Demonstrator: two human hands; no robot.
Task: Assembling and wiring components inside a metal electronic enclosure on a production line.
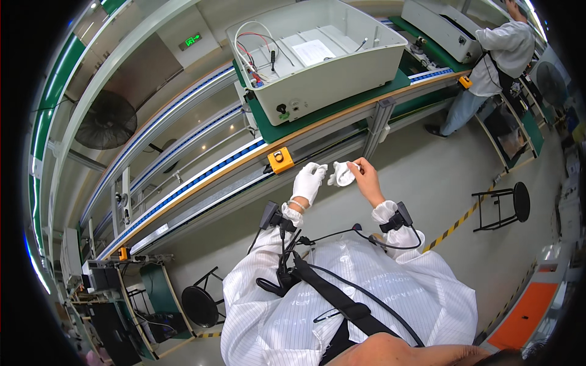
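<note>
My left hand (309,182) wears a white glove. Its fingers are loosely bent and hold nothing that shows. My bare right hand (367,182) pinches a limp white glove (343,174) between thumb and fingers. That loose glove hangs just right of my left hand, with a small gap between them. Both hands are in front of my chest, short of the conveyor line's near edge. Beyond them, a large open grey-white housing (332,85) rests on a green board (266,125). Cables, connectors and a white sheet lie inside it.
A yellow button box (280,160) is fixed to the conveyor's (201,177) near edge. At the far right a co-worker (503,58) stands by another grey housing (442,30). Black stools (199,306) stand at left and right. Striped floor tape (452,228) runs at right.
</note>
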